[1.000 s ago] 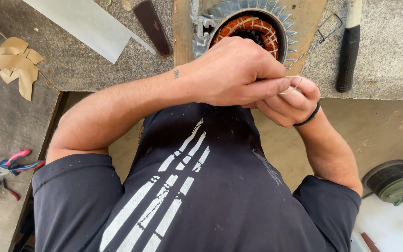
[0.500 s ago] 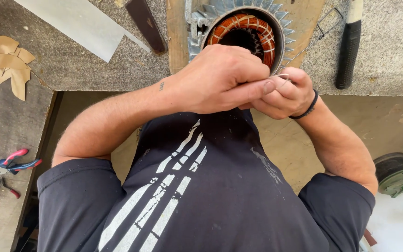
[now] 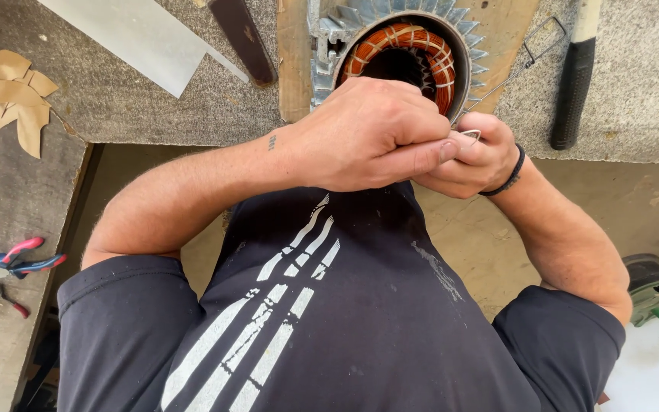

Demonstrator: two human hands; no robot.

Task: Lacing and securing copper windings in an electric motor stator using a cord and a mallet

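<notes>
I note both my left hand (image 3: 368, 137) and right hand (image 3: 470, 156) closed, pinching a thin wire (image 3: 470, 135) just below the already wound stator (image 3: 402, 57); tying unfinished.

This is a motor-repair workshop. A finned grey metal motor stator with orange copper windings (image 3: 409, 53) sits on a rough, grey carpet-covered workbench (image 3: 192, 114). Right of the stator lies a black-handled hammer (image 3: 577, 76); far left of it lie brown insulation-paper scraps (image 3: 13, 95), and below those, red-handled pliers (image 3: 17, 259).
</notes>
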